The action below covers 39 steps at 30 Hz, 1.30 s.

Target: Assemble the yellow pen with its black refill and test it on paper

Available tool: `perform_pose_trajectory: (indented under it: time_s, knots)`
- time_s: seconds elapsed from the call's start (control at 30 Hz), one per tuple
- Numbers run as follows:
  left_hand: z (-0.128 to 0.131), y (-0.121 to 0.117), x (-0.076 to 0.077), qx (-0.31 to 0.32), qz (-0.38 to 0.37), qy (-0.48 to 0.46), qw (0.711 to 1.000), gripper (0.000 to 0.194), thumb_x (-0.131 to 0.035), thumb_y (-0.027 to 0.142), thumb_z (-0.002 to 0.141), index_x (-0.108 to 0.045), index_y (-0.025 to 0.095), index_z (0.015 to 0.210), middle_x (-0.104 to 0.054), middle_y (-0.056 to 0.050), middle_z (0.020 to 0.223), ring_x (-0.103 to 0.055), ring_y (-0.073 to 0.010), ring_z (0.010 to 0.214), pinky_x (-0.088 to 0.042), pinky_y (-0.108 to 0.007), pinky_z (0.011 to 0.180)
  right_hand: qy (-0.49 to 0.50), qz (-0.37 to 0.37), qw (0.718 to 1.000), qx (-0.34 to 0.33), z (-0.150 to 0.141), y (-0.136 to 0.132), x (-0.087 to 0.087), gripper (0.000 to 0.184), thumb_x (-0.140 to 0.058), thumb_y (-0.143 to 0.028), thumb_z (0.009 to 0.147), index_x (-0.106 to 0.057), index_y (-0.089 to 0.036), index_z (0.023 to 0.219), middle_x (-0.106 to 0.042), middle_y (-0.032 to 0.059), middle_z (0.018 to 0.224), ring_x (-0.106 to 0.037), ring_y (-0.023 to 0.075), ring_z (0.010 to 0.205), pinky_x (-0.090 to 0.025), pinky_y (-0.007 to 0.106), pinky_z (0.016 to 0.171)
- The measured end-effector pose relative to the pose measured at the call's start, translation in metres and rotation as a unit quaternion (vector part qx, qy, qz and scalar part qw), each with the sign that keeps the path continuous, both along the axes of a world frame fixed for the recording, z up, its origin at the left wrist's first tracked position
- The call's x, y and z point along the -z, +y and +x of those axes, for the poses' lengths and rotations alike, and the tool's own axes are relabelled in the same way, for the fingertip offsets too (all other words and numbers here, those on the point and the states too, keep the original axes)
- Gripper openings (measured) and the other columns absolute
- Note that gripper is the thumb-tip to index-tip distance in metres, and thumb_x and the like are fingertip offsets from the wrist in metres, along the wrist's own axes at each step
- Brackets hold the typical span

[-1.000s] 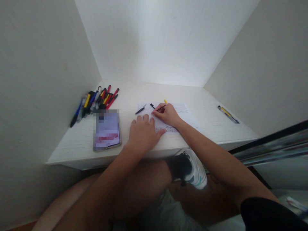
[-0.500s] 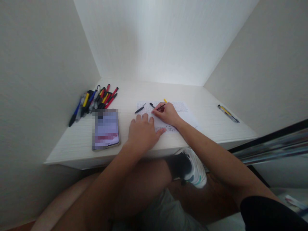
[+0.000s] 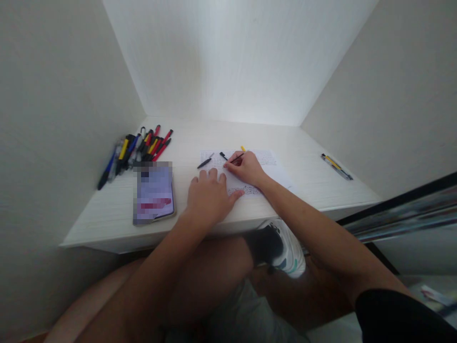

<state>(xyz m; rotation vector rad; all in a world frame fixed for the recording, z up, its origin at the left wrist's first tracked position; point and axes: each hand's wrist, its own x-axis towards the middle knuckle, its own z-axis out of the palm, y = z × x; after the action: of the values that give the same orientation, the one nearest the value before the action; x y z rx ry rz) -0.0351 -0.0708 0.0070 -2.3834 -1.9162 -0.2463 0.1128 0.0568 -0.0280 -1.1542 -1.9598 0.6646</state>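
Right hand (image 3: 246, 167) pinching dark pen (image 3: 238, 157), tip at written sheet (image 3: 269, 158) on desk (image 3: 303, 174). Left hand (image 3: 209, 196) palm-down, fingers loosely spread, unclenched, across sheet's left edge. Phone (image 3: 156, 190) lies left, pen heap (image 3: 147, 144) just behind.

My right hand (image 3: 245, 167) pinches dark pen (image 3: 238, 157) over handwritten paper (image 3: 274, 172). My left hand (image 3: 209, 196) lies palm down, thumb on paper. Phone (image 3: 155, 190) left of it on white desk (image 3: 303, 159), heaped pens (image 3: 143, 146) behind.

Desk (image 3: 303, 150): white
Phone (image 3: 155, 190): flat, desk's left front, screen pixelated
Pens (image 3: 134, 144): heaped, desk's left, red, yellow, blue and black
Yellow pen (image 3: 334, 165): flat, desk's right side
Shoe (image 3: 293, 252): white, below desk's front edge
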Motion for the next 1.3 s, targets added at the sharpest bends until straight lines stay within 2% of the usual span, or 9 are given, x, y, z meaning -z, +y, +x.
perform_pose_trajectory:
  time_s: [0.43, 0.63, 1.07, 1.2, 1.3]
  knots:
    - [-0.0001, -0.0016, -0.0018, 0.003, -0.005, 0.012, 1.000, 0.069, -0.033, 0.068, 0.098, -0.061, 0.013, 0.130, -0.058, -0.020, 0.127, -0.050, -0.0389, 0.117, -0.045, -0.047, 0.093, 0.002, 0.007, 1.000, -0.027, 0.0002, -0.0018, -0.0019, 0.015, -0.073, -0.031, 0.079, -0.068, -0.019, 0.073, -0.072, 0.0055, 0.078, -0.066, 0.0179, 0.072, -0.051, 0.031, 0.064]
    - [-0.0006, -0.0022, -0.0027, 0.003, -0.012, 0.010, 1.000, 0.069, -0.034, 0.069, 0.097, -0.060, 0.014, 0.130, -0.058, -0.020, 0.128, -0.050, -0.0399, 0.119, -0.044, -0.048, 0.094, -0.007, 0.001, 1.000, -0.011, 0.0003, -0.0025, -0.0032, 0.013, -0.072, -0.030, 0.080, -0.069, -0.019, 0.074, -0.073, 0.0066, 0.082, -0.067, 0.0189, 0.077, -0.053, 0.031, 0.068]
    - [-0.0010, -0.0025, -0.0047, 0.008, -0.022, 0.016, 1.000, 0.067, -0.032, 0.067, 0.098, -0.059, 0.016, 0.132, -0.057, -0.019, 0.130, -0.048, -0.0401, 0.121, -0.043, -0.048, 0.096, -0.003, 0.001, 1.000, -0.019, 0.0010, -0.0027, -0.0049, 0.014, -0.073, -0.030, 0.078, -0.070, -0.018, 0.072, -0.073, 0.0075, 0.082, -0.067, 0.0193, 0.076, -0.053, 0.032, 0.068]
    - [-0.0009, -0.0022, -0.0034, 0.008, -0.015, 0.019, 1.000, 0.067, -0.030, 0.067, 0.099, -0.060, 0.016, 0.131, -0.057, -0.019, 0.131, -0.049, -0.0401, 0.120, -0.045, -0.048, 0.094, 0.033, -0.023, 0.999, -0.002, 0.0052, 0.0006, -0.0039, 0.015, -0.074, -0.033, 0.078, -0.072, -0.018, 0.076, -0.074, 0.0072, 0.081, -0.068, 0.0192, 0.075, -0.055, 0.033, 0.070]
    - [-0.0008, -0.0012, -0.0018, 0.001, -0.006, 0.014, 1.000, 0.067, -0.032, 0.068, 0.098, -0.062, 0.015, 0.127, -0.058, -0.019, 0.130, -0.050, -0.0398, 0.118, -0.045, -0.048, 0.093, 0.095, -0.004, 0.995, 0.012, 0.0071, 0.0012, -0.0039, 0.018, -0.074, -0.037, 0.081, -0.073, -0.019, 0.081, -0.075, 0.0059, 0.081, -0.069, 0.0186, 0.076, -0.056, 0.033, 0.074]
